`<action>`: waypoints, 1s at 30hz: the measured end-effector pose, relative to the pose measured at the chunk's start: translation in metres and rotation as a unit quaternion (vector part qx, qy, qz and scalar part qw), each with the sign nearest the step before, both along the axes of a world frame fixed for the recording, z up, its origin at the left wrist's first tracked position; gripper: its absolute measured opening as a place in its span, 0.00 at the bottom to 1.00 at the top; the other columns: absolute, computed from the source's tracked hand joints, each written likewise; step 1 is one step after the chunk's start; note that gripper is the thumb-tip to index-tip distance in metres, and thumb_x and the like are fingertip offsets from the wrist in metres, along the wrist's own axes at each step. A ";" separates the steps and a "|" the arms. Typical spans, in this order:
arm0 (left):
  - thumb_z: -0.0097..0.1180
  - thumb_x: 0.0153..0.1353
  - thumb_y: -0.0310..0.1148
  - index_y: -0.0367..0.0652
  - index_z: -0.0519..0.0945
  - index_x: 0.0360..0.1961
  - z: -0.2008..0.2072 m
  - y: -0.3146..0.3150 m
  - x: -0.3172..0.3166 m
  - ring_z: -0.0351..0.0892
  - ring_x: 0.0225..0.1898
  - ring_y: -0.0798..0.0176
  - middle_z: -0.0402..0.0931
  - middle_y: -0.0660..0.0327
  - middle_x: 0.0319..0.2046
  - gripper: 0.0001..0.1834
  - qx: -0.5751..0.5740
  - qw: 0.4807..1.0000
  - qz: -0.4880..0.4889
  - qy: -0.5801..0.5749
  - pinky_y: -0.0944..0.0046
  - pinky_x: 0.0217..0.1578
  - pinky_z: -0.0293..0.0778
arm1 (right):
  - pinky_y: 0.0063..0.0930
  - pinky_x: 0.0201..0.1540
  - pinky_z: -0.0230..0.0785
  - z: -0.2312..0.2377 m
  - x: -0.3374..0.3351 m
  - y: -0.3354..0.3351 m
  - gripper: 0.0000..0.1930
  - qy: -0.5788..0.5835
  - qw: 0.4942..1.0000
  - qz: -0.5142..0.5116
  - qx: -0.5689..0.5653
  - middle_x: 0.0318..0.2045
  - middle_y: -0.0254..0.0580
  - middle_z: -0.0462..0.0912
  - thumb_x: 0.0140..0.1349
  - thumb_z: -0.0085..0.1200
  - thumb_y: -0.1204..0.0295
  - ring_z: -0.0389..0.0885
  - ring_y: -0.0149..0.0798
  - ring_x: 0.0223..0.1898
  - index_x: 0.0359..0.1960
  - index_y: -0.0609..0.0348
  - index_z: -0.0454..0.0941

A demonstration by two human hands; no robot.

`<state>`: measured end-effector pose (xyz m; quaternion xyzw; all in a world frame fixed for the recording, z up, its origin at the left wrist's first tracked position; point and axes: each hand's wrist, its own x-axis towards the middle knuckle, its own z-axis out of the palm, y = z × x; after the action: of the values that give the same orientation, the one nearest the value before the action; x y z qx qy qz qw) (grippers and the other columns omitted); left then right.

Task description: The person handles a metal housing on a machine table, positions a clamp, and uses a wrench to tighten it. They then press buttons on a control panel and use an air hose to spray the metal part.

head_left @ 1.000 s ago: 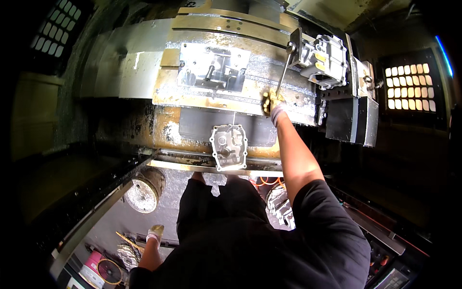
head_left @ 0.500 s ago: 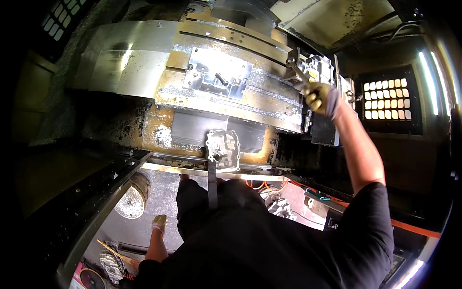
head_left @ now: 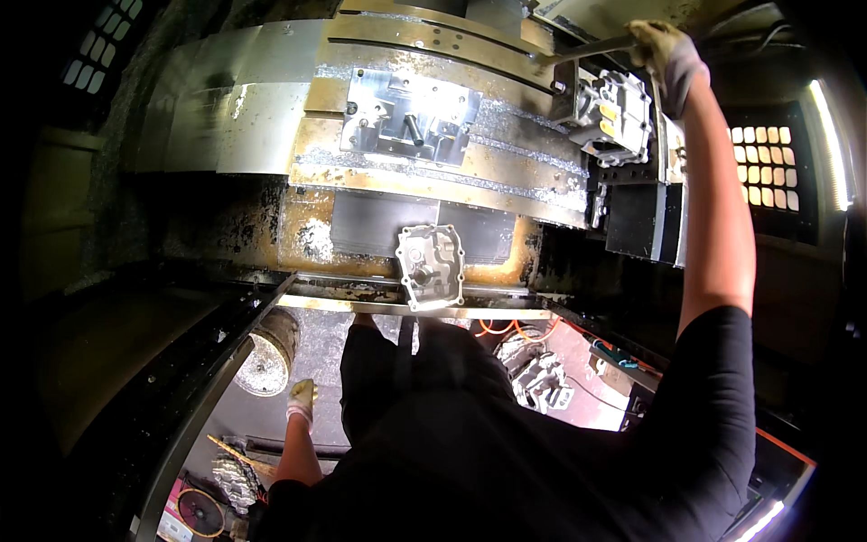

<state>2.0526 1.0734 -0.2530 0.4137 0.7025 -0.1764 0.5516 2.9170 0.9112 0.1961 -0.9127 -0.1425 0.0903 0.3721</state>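
Down at the lower left, the left hand hangs low beside the body in a pale glove; its fingers look loosely curled and hold nothing, though they are too small to read surely; just above it lies a round silvery drum end, and below it, near the frame's bottom corner, sits a grey metal casting beside a yellow-rimmed disc. Moving rightward, a dark metal rail runs diagonally along the machine's edge; behind it the broad machine bed spreads across the upper half, its plates dull silver and stained gold; a bright clamping fixture is bolted near its centre. Below that, a pale aluminium housing stands at the front lip of the bed, touched by neither hand. Further right, a second cluster of grey castings rests on a reddish surface below the bed. At the upper right, the right hand, gloved, is raised at arm's length; its fingers are wrapped tight around a long metal lever, which reaches leftward toward the bed; just under the lever sits a blocky grey clamp unit with yellow marks. A lit grid window glows at the far right.
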 end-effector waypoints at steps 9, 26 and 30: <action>0.66 0.63 0.38 0.41 0.86 0.42 0.001 0.017 0.006 0.76 0.34 0.74 0.82 0.70 0.32 0.12 0.046 0.993 -0.100 -0.042 0.69 0.39 0.74 | 0.20 0.16 0.74 -0.294 -0.167 -0.109 0.13 0.299 0.722 -0.369 0.504 0.31 0.44 0.85 0.79 0.47 0.60 0.80 0.30 0.21 0.48 0.54 0.76; 0.58 0.71 0.51 0.44 0.80 0.61 0.154 -0.061 0.617 0.81 0.53 0.65 0.81 0.55 0.56 0.26 0.219 0.819 -0.366 -0.384 0.64 0.50 0.78 | 0.48 0.67 0.67 -0.151 0.019 -0.250 0.27 -0.401 0.868 -0.054 -0.288 0.62 0.51 0.78 0.68 0.56 0.54 0.75 0.56 0.64 0.66 0.50 0.74; 0.61 0.71 0.41 0.46 0.72 0.69 0.159 -0.079 0.788 0.79 0.56 0.60 0.78 0.57 0.57 0.28 0.114 0.799 -0.226 -0.545 0.57 0.56 0.78 | 0.48 0.63 0.70 -0.181 0.028 -0.247 0.30 -0.365 0.868 -0.077 -0.327 0.61 0.47 0.79 0.67 0.54 0.50 0.78 0.54 0.61 0.67 0.48 0.72</action>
<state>2.8409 0.9940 -0.0935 0.6483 0.1875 0.0404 0.7369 2.9448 0.6641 0.0149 -0.9580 -0.1599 -0.2372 -0.0203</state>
